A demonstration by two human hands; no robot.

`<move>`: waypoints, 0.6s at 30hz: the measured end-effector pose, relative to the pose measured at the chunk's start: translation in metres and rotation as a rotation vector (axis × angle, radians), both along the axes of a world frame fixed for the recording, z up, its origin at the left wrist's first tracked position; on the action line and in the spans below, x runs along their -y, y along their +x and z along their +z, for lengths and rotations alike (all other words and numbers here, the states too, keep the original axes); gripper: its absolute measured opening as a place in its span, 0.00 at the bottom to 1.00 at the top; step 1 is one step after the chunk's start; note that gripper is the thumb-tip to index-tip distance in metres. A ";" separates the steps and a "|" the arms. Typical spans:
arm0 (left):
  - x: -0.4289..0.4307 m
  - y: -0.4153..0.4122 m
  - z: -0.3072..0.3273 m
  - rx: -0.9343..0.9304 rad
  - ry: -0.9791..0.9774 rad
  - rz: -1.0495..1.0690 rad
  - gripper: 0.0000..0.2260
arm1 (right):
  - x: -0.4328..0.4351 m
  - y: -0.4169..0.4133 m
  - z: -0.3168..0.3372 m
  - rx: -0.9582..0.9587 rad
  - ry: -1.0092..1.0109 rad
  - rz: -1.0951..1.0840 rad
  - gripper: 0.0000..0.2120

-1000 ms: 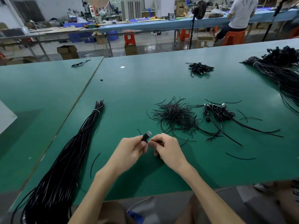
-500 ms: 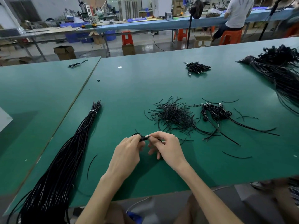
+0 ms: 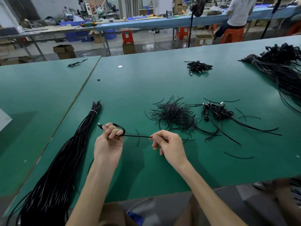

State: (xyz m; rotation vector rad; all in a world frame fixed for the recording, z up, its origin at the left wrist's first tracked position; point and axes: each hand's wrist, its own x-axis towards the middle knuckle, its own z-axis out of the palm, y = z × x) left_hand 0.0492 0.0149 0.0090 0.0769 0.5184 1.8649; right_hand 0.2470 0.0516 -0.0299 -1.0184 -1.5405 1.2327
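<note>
Black cable (image 3: 137, 136) stretches taut between both my hands, raised over the green surface (image 3: 146, 79), just nearer me than the heap of cut wire pieces (image 3: 174, 116). My left hand (image 3: 108, 142) is fisted, its grip curled round a loop of cable, with the plug (image 3: 99, 125) poking out beyond the knuckles. My right hand (image 3: 170, 145) pinches the straight run between thumb and forefinger.

Ends unseen
The long cable bundle (image 3: 53, 168) leaves the bottom edge; the held cable (image 3: 138, 136) vanishes inside the right hand (image 3: 169, 144).
</note>
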 end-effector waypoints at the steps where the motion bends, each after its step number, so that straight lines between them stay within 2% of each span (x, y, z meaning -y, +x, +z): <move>1: -0.001 0.001 0.000 -0.006 -0.008 0.012 0.18 | 0.000 0.001 -0.001 0.005 0.001 0.006 0.09; 4: -0.002 0.004 0.000 -0.167 -0.076 0.061 0.16 | 0.003 0.000 -0.001 0.123 0.087 0.018 0.06; 7: 0.000 0.005 0.000 -0.368 -0.080 0.073 0.16 | 0.009 -0.006 -0.002 0.414 0.452 -0.067 0.06; 9: 0.001 0.009 0.000 -0.501 -0.057 0.054 0.17 | 0.012 -0.009 -0.003 0.539 0.610 -0.095 0.13; 11: 0.001 0.018 0.000 -0.631 -0.045 0.015 0.18 | 0.013 -0.011 -0.003 0.504 0.598 -0.058 0.20; 13: 0.000 0.031 -0.002 -0.708 -0.033 -0.049 0.18 | 0.014 -0.011 -0.001 0.359 0.444 0.030 0.22; 15: -0.001 0.044 -0.007 -0.721 -0.035 -0.130 0.18 | 0.014 -0.010 0.001 0.265 0.332 0.090 0.22; 18: -0.004 0.057 -0.015 -0.679 -0.067 -0.220 0.18 | 0.013 -0.008 0.002 0.252 0.370 0.044 0.20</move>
